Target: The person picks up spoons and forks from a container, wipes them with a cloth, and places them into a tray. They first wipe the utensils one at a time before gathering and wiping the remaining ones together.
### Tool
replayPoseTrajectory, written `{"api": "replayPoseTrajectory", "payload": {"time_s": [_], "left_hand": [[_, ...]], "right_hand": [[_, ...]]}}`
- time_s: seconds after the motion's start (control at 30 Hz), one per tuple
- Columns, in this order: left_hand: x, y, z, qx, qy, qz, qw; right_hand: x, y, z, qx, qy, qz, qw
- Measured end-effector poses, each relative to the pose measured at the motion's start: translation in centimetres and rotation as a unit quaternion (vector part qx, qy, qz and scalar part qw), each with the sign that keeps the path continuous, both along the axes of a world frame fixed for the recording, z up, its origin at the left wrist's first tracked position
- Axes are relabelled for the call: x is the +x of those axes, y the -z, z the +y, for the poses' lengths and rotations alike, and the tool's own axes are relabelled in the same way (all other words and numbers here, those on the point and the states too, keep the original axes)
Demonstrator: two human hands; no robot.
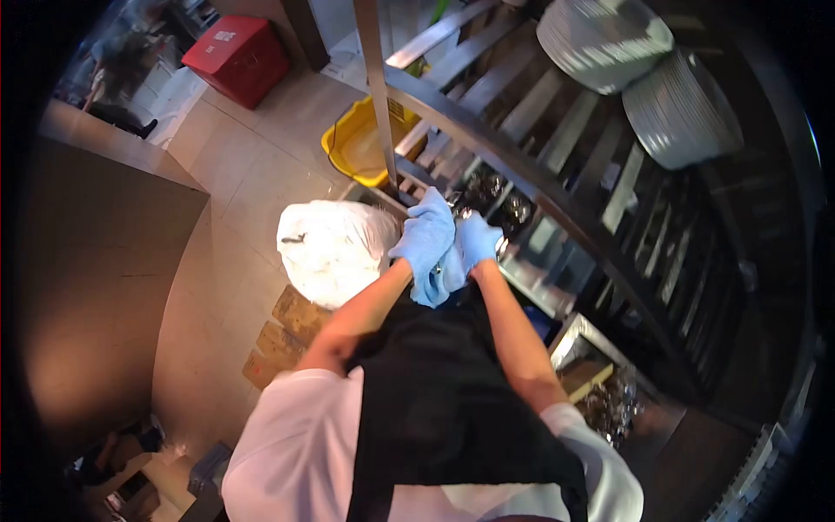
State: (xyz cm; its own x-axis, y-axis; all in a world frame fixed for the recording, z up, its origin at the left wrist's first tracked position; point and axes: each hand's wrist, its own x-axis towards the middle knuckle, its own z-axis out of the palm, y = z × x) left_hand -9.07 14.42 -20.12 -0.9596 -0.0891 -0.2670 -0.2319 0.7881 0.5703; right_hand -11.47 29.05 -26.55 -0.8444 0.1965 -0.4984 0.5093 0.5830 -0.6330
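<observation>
Both my hands are close together in front of my black apron, in light blue gloves. My left hand (pixel 427 230) is closed around a light blue cloth (pixel 432 283) that hangs down below it. Right beside it, my right hand (pixel 477 238) has its fingers curled against the same cloth. Small shiny metal shows between and just above the hands, too small to make out. Beyond my hands are more shiny metal pieces (pixel 515 209) in a dark container. A full white bag (pixel 335 248) stands just left of my left hand.
A slatted metal rack (pixel 557 157) with stacks of white plates (pixel 609 43) stands at the upper right. A yellow bucket (pixel 357 148) and a red box (pixel 237 59) are on the floor ahead. A tray of cutlery (pixel 613 404) lies at lower right. A person (pixel 122 113) is at the far upper left.
</observation>
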Motion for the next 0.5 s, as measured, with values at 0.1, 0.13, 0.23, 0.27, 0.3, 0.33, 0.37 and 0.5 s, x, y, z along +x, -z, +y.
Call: {"api": "replayPoseTrajectory", "payload": {"time_s": [0.1,0.13,0.23,0.27,0.3,0.33,0.37,0.5], "left_hand": [[-3.9,3.4,0.2,-0.004,0.030,-0.039,0.999],[-4.7,4.4,0.3,0.003,0.048,-0.050,0.998],[-4.5,6.3,0.6,0.038,0.088,-0.041,0.994],[-4.3,6.6,0.7,0.048,0.096,-0.021,0.994],[-3.8,6.9,0.7,0.057,0.104,0.006,0.993],[-3.1,6.7,0.8,0.065,0.109,0.032,0.991],[-2.2,6.5,1.0,0.057,0.123,0.082,0.987],[1.8,3.2,2.1,0.007,0.138,0.309,0.941]], "right_hand": [[-0.1,1.0,1.8,-0.017,-0.112,-0.020,0.993],[0.1,0.0,2.2,-0.230,-0.010,-0.049,0.972],[1.7,-5.4,2.5,-0.596,0.211,-0.092,0.769],[2.2,-8.5,1.9,-0.584,0.221,-0.090,0.776],[2.4,-10.1,1.7,-0.571,0.228,-0.088,0.784],[2.8,-5.6,3.7,-0.489,0.334,-0.095,0.800],[2.8,-5.6,4.0,-0.484,0.333,-0.097,0.803],[3.2,-15.8,0.4,-0.226,0.129,-0.010,0.965]]}}
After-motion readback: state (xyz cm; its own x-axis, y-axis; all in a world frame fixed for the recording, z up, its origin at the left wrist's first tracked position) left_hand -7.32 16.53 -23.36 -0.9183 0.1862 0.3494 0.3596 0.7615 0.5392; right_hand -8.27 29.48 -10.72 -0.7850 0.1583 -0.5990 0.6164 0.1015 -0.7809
